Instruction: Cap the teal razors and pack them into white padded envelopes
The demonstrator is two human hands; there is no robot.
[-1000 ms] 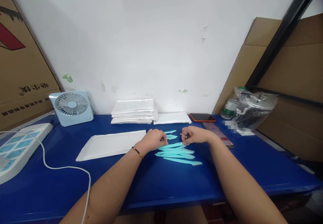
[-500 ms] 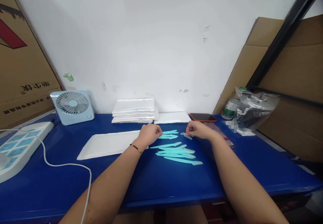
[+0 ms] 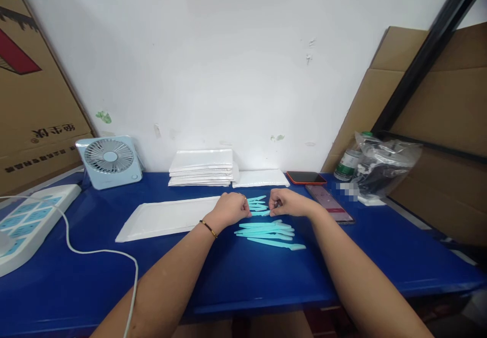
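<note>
Between my two hands lies a turquoise eyebrow razor (image 3: 261,213), its handle end in the closed fingers of my left hand (image 3: 233,208). My right hand (image 3: 284,203) pinches the other end, and its fingertips hide the tip. Just beyond this razor, several more turquoise razors (image 3: 257,200) lie side by side on the blue table (image 3: 262,282). Closer to me is a loose pile of the same razors (image 3: 266,230), all pointing roughly left to right. My left hand is above the right end of a flat white padded envelope (image 3: 167,217).
White padded envelopes (image 3: 201,161) are stacked against the wall, with another envelope (image 3: 261,177) beside them. Two phones, one orange-edged (image 3: 306,177) and one lit (image 3: 330,203), lie right. A blue fan (image 3: 110,161), power strip (image 3: 38,221) and white cable (image 3: 102,249) are left.
Both hands have come nearer to me and closer together. One razor from the near pile is now held between them. The small clear pieces by my right hand are no longer visible.
</note>
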